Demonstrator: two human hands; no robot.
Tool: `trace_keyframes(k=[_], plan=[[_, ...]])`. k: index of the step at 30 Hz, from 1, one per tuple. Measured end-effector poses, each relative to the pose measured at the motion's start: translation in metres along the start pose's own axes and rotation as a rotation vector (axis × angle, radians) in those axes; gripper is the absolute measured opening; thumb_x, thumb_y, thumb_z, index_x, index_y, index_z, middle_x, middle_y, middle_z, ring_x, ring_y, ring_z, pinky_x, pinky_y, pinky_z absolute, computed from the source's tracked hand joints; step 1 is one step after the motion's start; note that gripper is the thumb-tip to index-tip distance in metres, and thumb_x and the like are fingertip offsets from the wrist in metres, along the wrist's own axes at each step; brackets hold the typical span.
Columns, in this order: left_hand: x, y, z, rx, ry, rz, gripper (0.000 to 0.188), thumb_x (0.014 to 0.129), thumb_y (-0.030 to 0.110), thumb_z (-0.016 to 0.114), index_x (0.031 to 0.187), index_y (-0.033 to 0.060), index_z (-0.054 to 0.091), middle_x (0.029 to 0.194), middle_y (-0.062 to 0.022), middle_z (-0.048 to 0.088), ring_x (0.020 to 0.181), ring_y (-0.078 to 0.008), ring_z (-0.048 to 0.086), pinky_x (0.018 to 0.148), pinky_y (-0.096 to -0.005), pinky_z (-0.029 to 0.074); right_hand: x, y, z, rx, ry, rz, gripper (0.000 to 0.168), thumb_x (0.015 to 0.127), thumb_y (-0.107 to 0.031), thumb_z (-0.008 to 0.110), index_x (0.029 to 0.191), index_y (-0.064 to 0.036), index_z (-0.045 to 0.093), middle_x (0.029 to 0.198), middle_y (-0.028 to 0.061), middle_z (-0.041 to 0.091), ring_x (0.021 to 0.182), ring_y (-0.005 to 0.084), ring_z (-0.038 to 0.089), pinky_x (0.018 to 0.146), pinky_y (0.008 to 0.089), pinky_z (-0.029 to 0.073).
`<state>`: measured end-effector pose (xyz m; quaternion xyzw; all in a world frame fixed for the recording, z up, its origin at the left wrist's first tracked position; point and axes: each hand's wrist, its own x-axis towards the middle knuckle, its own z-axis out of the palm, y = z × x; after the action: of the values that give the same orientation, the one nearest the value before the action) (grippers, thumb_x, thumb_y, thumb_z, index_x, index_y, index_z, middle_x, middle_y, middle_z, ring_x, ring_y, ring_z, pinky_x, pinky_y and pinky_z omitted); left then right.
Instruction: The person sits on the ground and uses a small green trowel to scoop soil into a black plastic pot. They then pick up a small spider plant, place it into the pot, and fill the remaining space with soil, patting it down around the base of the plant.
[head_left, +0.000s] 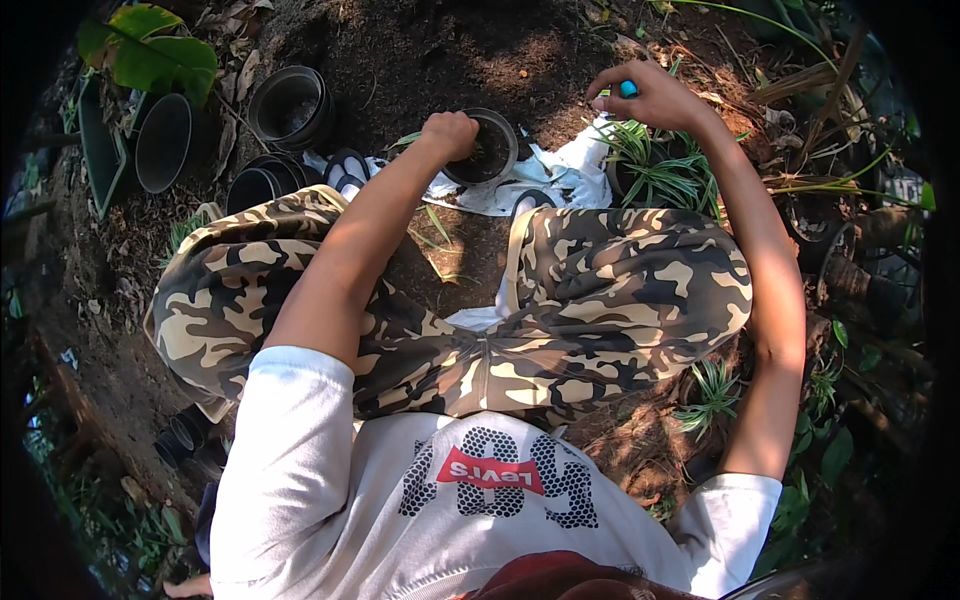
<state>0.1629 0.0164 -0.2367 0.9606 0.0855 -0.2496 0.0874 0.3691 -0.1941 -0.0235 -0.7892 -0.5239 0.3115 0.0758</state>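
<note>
My left hand (452, 135) is closed in a fist at the left rim of a round dark plastic pot (512, 142) with dark soil in it. Narrow green leaves (409, 139) stick out from the fist, so it grips a small leafy plant, mostly hidden by my fingers. To the right, my right hand (651, 94) curls its fingers around a small turquoise object (628, 89), perhaps a tool handle; the rest of it cannot be seen. Just below that hand grow variegated spider plants (652, 161). A torn white plastic sheet (562, 176) lies under and beside the soil pot.
Stacked dark pots (289, 105) and more pots (262, 184) stand at the left, near a larger pot (163, 142) and a green rectangular planter (101, 150). Loose soil (420, 60) lies ahead. Another spider plant (709, 397) is beside my right knee. Part of someone's limb (187, 587) shows at lower left.
</note>
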Motion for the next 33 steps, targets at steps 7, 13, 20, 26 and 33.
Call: trace_keyframes(k=[7,13,20,26,33], plan=[[0.000,0.002,-0.004,-0.026,-0.031,-0.014,0.037,0.100,0.027,0.065,0.132,0.0099,0.074,0.137,-0.0193,0.071,0.126,-0.0348,0.071,0.102,-0.0462,0.059,0.000,-0.002,0.000,-0.023,0.010,-0.035,0.030,0.096,-0.028,0.076,0.119,-0.008,0.081,0.106,0.0139,0.081,0.098,0.0274,0.079,0.093,0.0441,0.059],[0.002,0.002,-0.004,-0.060,-0.048,-0.037,0.041,0.100,0.029,0.067,0.135,0.0095,0.073,0.139,-0.0187,0.070,0.128,-0.0353,0.070,0.104,-0.0464,0.058,0.001,0.007,0.002,-0.002,0.004,0.036,0.033,0.089,-0.018,0.069,0.118,-0.008,0.082,0.108,0.0147,0.081,0.104,0.0286,0.077,0.097,0.0436,0.058],[0.004,-0.003,-0.003,-0.098,-0.073,-0.055,0.043,0.099,0.031,0.068,0.136,0.0084,0.073,0.142,-0.0178,0.070,0.129,-0.0355,0.069,0.105,-0.0469,0.058,-0.003,0.011,0.000,-0.086,0.084,-0.080,0.025,0.091,-0.014,0.074,0.112,-0.002,0.078,0.105,0.0137,0.077,0.100,0.0291,0.075,0.093,0.0432,0.059],[0.004,-0.004,0.001,-0.108,-0.055,-0.046,0.045,0.100,0.033,0.068,0.138,0.0087,0.071,0.143,-0.0199,0.068,0.131,-0.0356,0.068,0.106,-0.0467,0.057,-0.004,0.015,0.000,-0.078,0.098,0.007,0.023,0.084,-0.018,0.077,0.101,-0.005,0.083,0.107,0.0151,0.081,0.109,0.0325,0.075,0.102,0.0441,0.056],[0.006,-0.008,0.007,-0.136,-0.038,-0.041,0.046,0.101,0.032,0.064,0.141,0.0093,0.068,0.146,-0.0194,0.065,0.134,-0.0354,0.066,0.108,-0.0461,0.057,-0.018,0.031,0.000,-0.115,-0.008,0.215,0.023,0.086,-0.010,0.074,0.107,-0.003,0.081,0.101,0.0138,0.079,0.088,0.0262,0.075,0.083,0.0413,0.059]])
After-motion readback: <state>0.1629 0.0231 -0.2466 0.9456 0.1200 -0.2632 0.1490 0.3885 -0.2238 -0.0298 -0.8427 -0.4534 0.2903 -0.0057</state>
